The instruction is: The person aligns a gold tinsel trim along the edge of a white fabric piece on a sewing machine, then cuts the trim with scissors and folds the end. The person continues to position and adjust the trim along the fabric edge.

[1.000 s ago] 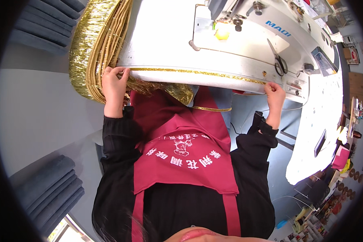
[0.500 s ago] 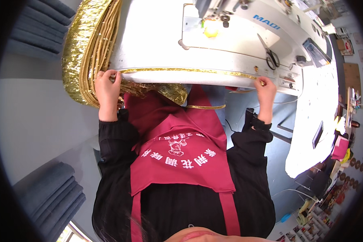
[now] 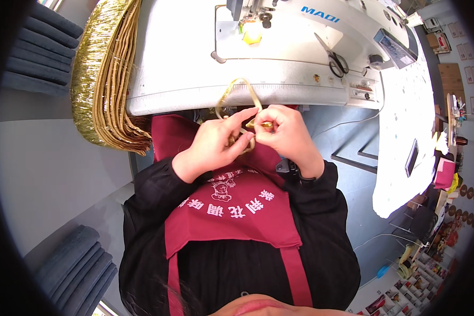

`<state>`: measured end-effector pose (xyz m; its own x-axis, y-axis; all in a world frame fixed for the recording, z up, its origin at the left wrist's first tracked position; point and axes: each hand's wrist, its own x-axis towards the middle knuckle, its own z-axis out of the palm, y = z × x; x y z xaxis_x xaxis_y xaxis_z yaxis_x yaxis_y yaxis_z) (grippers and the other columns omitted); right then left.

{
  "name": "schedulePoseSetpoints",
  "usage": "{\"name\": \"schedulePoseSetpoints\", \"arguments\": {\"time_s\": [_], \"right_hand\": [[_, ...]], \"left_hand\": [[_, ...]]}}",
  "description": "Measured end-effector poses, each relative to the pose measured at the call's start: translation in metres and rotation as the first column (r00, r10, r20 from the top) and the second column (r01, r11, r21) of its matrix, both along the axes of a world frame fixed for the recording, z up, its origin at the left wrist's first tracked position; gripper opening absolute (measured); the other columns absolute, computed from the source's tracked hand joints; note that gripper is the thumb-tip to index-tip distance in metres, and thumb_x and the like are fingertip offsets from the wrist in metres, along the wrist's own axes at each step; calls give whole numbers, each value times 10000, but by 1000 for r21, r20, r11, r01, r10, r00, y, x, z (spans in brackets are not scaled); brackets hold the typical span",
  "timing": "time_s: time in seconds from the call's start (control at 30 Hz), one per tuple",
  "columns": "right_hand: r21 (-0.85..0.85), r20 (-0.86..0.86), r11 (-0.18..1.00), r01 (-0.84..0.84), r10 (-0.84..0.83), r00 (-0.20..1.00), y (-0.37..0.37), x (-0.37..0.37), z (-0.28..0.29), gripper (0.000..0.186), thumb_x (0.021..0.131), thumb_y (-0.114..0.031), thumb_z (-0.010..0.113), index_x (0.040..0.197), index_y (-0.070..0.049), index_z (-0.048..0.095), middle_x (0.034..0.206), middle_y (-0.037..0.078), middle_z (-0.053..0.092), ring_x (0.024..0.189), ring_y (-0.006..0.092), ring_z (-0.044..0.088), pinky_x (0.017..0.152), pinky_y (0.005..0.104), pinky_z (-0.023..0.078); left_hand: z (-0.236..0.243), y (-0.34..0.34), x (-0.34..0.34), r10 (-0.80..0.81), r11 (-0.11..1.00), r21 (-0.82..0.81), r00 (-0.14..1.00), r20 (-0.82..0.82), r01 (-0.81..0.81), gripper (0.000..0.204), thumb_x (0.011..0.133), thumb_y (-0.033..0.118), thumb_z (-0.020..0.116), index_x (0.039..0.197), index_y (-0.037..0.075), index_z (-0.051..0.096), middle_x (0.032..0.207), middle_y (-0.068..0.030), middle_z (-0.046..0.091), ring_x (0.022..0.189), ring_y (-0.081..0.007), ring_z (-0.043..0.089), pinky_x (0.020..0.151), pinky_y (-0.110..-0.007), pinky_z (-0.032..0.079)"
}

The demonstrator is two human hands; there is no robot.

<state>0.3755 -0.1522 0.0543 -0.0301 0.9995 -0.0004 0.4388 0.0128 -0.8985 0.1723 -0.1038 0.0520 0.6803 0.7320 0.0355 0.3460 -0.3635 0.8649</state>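
Note:
Both hands meet just below the front edge of the white sewing table (image 3: 195, 95). My left hand (image 3: 216, 142) and my right hand (image 3: 284, 134) pinch a narrow gold trim strip (image 3: 242, 87) that loops up over the table edge. The fingertips of both hands close on the same piece of trim, above a dark red apron (image 3: 231, 210). A thick bundle of gold fringe trim (image 3: 108, 79) hangs over the table's left end.
A white sewing machine (image 3: 300, 21) stands at the back of the table, with black-handled scissors (image 3: 334, 58) lying to its right. Stacks of folded blue-grey cloth (image 3: 37, 47) lie at upper left, with another blue-grey stack (image 3: 76, 268) at lower left. A white cloth (image 3: 405, 131) drapes at right.
Both hands left the table's front edge, where they were spread wide apart, and came together at the middle. The gold trim strip is now gathered into a loop between them.

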Motion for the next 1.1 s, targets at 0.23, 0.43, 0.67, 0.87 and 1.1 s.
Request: {"name": "schedulePoseSetpoints", "arguments": {"time_s": [0.23,0.43,0.67,0.87,1.1], "right_hand": [[-21,17,1000,-9,9,1000,-3,4,9,109,738,-109,719,820,-47,681,774,117,642,683,280,644,636,354,509],[-107,-68,990,-89,82,994,-2,16,0,102,797,-51,721,872,1,675,788,18,597,677,77,526,620,240,440],[439,396,856,274,-458,796,64,140,-41,203,914,-153,682,1052,-6,696,1062,142,682,956,289,647,830,360,511],[323,803,869,375,-461,376,87,221,-88,315,932,-270,639,1120,-20,678,1163,179,644,1065,373,625,915,443,514],[271,738,889,369,-438,513,57,179,-33,277,851,-207,703,1059,-24,699,981,150,701,889,327,687,785,405,546]], "left_hand": [[-20,3,14,-66,963,-249,985,160,105,102,947,118,616,992,29,636,591,-49,581,496,-118,526,507,-298,424],[-24,1,18,-27,953,-295,990,137,67,76,945,75,616,915,8,634,634,-30,604,554,-57,527,521,-253,430],[-33,3,14,112,933,-361,956,270,-7,100,977,56,605,909,-1,650,727,37,598,643,-16,479,577,-209,402],[-41,4,-7,204,865,-502,919,337,-8,107,1010,97,613,980,10,668,788,61,608,697,-11,470,641,-190,381],[-41,7,-26,258,837,-546,895,364,-19,106,1010,101,615,1009,12,671,829,43,656,714,-14,504,650,-190,399]]}}
